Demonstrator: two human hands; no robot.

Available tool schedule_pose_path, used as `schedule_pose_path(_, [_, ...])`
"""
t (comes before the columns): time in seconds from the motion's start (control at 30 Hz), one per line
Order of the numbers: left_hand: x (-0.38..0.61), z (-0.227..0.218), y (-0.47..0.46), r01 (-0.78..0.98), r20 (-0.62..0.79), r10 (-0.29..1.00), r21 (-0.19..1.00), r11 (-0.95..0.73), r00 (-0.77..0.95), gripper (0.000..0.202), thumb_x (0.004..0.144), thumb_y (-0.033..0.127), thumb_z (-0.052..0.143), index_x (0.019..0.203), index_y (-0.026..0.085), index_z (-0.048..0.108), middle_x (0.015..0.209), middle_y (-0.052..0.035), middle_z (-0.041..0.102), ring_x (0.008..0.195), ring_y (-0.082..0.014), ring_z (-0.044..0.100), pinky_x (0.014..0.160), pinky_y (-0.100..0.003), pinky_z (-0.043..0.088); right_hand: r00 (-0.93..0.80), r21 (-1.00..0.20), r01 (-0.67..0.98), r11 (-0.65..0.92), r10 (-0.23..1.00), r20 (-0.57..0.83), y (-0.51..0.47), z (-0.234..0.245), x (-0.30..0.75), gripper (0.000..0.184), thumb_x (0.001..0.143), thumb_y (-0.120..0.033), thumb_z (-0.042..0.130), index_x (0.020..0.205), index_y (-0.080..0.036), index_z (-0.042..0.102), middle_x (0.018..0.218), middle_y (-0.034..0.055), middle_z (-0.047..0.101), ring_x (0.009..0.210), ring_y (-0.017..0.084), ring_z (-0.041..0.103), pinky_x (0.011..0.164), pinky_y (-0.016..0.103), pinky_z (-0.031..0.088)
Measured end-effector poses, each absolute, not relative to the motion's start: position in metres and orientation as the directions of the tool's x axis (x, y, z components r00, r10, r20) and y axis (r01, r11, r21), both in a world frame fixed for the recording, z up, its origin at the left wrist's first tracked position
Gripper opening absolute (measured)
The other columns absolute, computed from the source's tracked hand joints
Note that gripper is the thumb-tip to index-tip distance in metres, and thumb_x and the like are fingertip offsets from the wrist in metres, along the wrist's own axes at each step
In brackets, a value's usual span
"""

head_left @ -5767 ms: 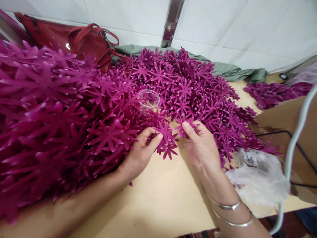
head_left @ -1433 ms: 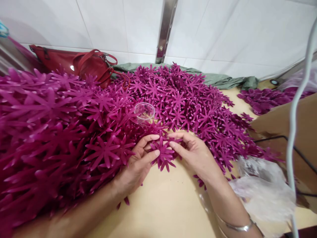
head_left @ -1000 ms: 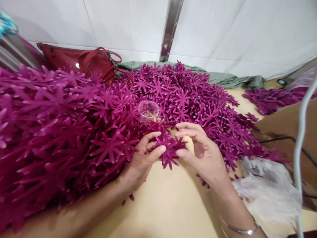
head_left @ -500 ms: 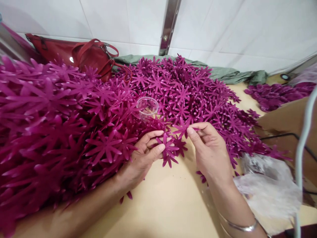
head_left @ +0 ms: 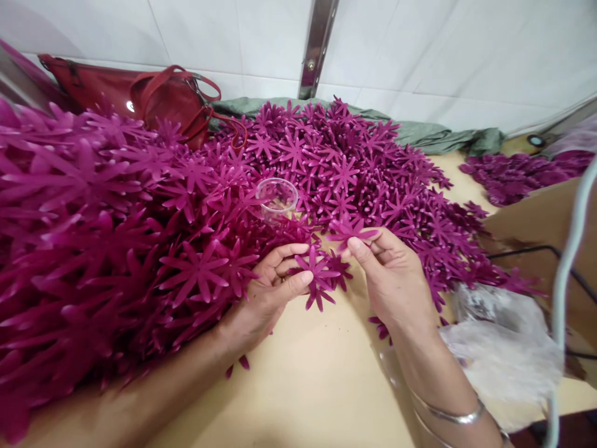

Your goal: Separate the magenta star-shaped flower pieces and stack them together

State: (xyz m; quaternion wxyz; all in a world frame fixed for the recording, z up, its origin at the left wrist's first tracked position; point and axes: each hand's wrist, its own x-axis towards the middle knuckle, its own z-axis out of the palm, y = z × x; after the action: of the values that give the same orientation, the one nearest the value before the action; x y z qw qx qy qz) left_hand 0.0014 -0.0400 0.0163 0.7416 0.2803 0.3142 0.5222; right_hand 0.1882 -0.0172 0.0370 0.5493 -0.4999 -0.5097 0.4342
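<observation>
Head view, with the clear plastic cup (head_left: 276, 211) as landmark. Nearer the wearer than the cup, the left hand (head_left: 265, 286) has its thumb and fingers clamped on a small cluster of magenta petal pieces (head_left: 316, 272), which lies in front of the cup and to its right. Farther right of the cup, the right hand (head_left: 398, 270) pinches a star-shaped petal piece (head_left: 349, 231) between thumb and fingers; whether this piece touches the cluster cannot be told. A large heap (head_left: 93, 218) of similar pieces extends left of the cup; a second mound (head_left: 345, 174) lies behind it and to its right. A red handbag (head_left: 107, 90) rests beyond the cup, to its left; a crumpled translucent bag (head_left: 504, 354) lies well to its right, on the wearer's side.
</observation>
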Motion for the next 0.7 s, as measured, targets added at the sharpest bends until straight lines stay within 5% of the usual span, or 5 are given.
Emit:
schedule_pose_path(0.3, [0.0013,0.012,-0.041,-0.593,-0.175,0.959,0.757,0.275,0.221,0.036,0.084,0.02,0.08,0.119,0.024,0.07,0.107,-0.0016,0.071,0.1,-0.0139,0.066,0.094,-0.029,0.054,0.062,-0.993,-0.065,0.095,0.994,0.091,-0.0207,0.0365,0.1851,0.026,0.095,-0.047,0.072,0.082,-0.024,0.069,0.078,-0.0032,0.064,0.072,0.013,0.055,0.072,0.025,0.048])
schedule_pose_path(0.5, [-0.0005,0.0191,-0.0419,-0.658,-0.173,0.956,0.695,0.29,0.238,0.026,0.082,0.02,0.079,0.107,0.021,0.072,0.099,-0.0014,0.071,0.093,-0.0142,0.066,0.092,-0.029,0.052,0.015,-0.975,0.186,0.123,0.992,0.128,-0.0177,0.0371,0.1868,0.039,0.093,-0.053,0.07,0.069,-0.023,0.064,0.077,0.0007,0.066,0.076,0.018,0.059,0.077,0.032,0.049])
schedule_pose_path(0.7, [-0.0047,0.0201,-0.0446,-0.598,-0.102,0.939,0.746,0.292,0.33,0.018,0.082,0.021,0.08,0.099,0.021,0.073,0.079,0.0019,0.067,0.071,-0.0101,0.059,0.071,-0.022,0.049,0.059,-0.843,0.479,0.244,0.95,0.308,-0.0185,0.0449,0.1862,0.037,0.092,-0.054,0.07,0.072,-0.023,0.067,0.091,0.0039,0.069,0.092,0.022,0.063,0.089,0.037,0.045])
